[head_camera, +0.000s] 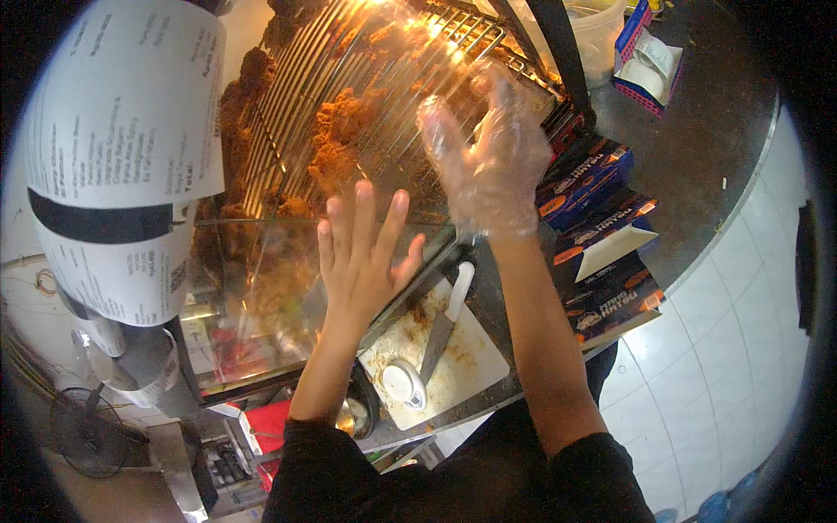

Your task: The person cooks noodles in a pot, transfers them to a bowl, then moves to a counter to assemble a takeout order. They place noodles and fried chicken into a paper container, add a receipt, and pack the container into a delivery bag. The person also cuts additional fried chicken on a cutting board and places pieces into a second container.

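My left hand [363, 255], bare, has its fingers spread at the glass panel [261, 281] of a lit display case; whether it touches the glass cannot be told. A clear plastic glove covers my right hand [490, 157]. It is raised before the case's metal wire rack [405, 118], thumb and fingers apart, with nothing seen in it. Pieces of fried chicken [333, 144] lie on and around the rack in warm light. Below my hands, a white-handled knife [444, 327] rests on a stained white cutting board [474, 363] beside a small white kitchen scale [402, 382].
Several dark printed food boxes [608, 222] stand to the right of my right forearm. A pink-and-blue basket [644, 78] holding paper sits on the dark counter [706, 131] near a plastic tub [598, 39]. Long printed receipts [124, 118] hang at left. A fan [88, 431] is at lower left.
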{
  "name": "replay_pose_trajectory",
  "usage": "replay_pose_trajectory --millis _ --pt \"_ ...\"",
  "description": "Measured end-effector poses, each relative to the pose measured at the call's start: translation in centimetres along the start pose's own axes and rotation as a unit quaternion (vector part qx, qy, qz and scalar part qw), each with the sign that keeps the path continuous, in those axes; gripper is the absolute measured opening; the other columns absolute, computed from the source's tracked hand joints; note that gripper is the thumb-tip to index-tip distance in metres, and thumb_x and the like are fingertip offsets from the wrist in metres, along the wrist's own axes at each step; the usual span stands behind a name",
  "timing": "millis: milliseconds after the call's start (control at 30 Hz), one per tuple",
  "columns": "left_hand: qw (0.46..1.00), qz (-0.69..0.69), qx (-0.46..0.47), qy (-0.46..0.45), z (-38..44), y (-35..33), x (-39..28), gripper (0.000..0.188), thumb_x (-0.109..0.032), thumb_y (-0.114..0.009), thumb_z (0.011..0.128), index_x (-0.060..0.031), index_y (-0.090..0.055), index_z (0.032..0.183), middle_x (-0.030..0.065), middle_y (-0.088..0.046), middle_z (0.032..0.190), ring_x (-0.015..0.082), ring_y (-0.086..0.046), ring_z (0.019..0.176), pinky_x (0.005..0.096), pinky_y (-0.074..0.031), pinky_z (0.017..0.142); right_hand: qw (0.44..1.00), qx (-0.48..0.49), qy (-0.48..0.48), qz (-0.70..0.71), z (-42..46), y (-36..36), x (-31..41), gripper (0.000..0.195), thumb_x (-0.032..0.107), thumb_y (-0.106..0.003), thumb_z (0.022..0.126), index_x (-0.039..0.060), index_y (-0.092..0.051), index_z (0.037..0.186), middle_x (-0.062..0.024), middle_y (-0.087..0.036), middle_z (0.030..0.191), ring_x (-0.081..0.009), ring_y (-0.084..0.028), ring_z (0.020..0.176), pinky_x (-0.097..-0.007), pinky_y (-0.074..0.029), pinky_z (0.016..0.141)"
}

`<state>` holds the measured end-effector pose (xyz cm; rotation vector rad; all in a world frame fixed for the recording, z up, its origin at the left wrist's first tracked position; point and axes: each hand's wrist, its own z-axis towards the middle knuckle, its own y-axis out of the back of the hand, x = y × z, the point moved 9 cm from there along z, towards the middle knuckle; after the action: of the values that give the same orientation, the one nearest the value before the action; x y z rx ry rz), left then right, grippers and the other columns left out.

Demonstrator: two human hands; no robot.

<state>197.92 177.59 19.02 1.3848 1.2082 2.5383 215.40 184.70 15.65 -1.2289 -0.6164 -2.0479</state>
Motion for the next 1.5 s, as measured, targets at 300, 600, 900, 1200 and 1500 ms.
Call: replay_pose_trajectory --millis 300,600,900,1200,1500 --pt "0.994 -0.071 0.083 -0.006 3.9 2.7 1.0 0.051 -0.032 -0.041 0.089 -0.023 -0.053 0.137 0.0075 -0.034 0.154 0.0365 -0.024 0.144 0.0487 -0.007 0.119 0.953 0.161 -0.085 0.244 -8.5 -5.2 2.0 0.029 0.031 -0.069 0.078 0.0074 -0.062 0.093 -0.0087 -0.063 0.084 -0.029 -0.061 0.08 -0.0434 -0.05 0.074" --pt "0.993 -0.048 0.094 0.045 -2.6 0.6 2.1 0.044 -0.044 -0.058 0.084 -0.0136 -0.064 0.114 0.0054 -0.057 0.119 0.0271 -0.044 0.13 0.0453 -0.021 0.115 0.897 0.097 0.31 -0.301 -0.4 0.2 10.7 0.039 0.033 -0.067 0.079 0.0167 -0.058 0.114 -0.0044 -0.061 0.101 -0.0237 -0.059 0.093 -0.04 -0.049 0.079" --pt "0.997 0.018 0.069 0.035 -7.5 1.7 4.5 0.038 -0.039 -0.056 0.086 -0.0123 -0.065 0.11 0.0031 -0.06 0.121 0.0212 -0.046 0.129 0.0416 -0.02 0.117 0.861 0.296 0.217 -0.353 21.8 -12.0 -0.3 0.045 0.035 -0.067 0.081 0.0157 -0.056 0.121 -0.0061 -0.06 0.109 -0.024 -0.057 0.1 -0.0407 -0.048 0.083" --pt "0.99 -0.015 0.129 0.062 -10.4 3.1 4.9 0.041 -0.037 -0.062 0.08 -0.0159 -0.062 0.115 0.0023 -0.056 0.131 0.0219 -0.042 0.134 0.0422 -0.021 0.119 0.825 0.381 0.225 -0.353 23.4 -17.8 -3.0 0.047 0.033 -0.067 0.081 0.014 -0.055 0.122 -0.0073 -0.059 0.112 -0.0251 -0.056 0.103 -0.0415 -0.047 0.085" --pt "0.802 -0.257 0.161 0.514 -31.4 2.8 0.9 0.054 -0.04 -0.07 0.074 -0.0105 -0.06 0.119 0.0092 -0.057 0.123 0.0285 -0.055 0.109 0.0444 -0.045 0.092 0.819 0.375 0.237 -0.364 25.8 -18.8 -2.4 0.048 0.031 -0.068 0.082 0.0122 -0.054 0.124 -0.0085 -0.058 0.115 -0.0262 -0.055 0.105 -0.0423 -0.046 0.087"
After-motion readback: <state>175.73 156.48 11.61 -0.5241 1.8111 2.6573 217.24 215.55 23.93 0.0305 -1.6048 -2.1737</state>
